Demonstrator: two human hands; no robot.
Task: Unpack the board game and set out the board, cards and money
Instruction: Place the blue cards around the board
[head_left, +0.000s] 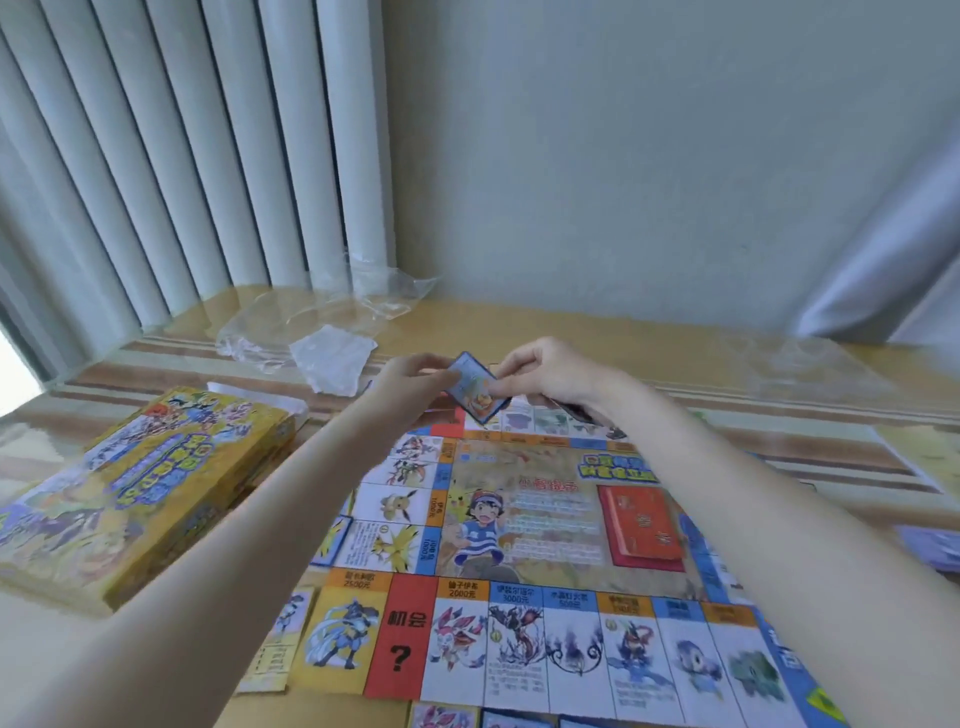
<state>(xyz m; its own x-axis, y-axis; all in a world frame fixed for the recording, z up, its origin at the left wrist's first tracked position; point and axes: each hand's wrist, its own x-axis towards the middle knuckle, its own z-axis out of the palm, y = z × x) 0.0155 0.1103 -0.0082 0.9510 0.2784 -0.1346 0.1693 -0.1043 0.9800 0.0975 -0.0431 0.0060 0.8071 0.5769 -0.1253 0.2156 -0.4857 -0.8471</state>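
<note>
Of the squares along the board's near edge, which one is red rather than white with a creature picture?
The red square second from the left on the board, marked with a black question mark; its neighbours are white with creature pictures under orange or blue headers.

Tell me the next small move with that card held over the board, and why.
Probably lay the blue-bordered card, pinched between the left hand and right hand, down beside the far edge of the board. The board already lies flat, and other cards lie along its near edge.
</note>
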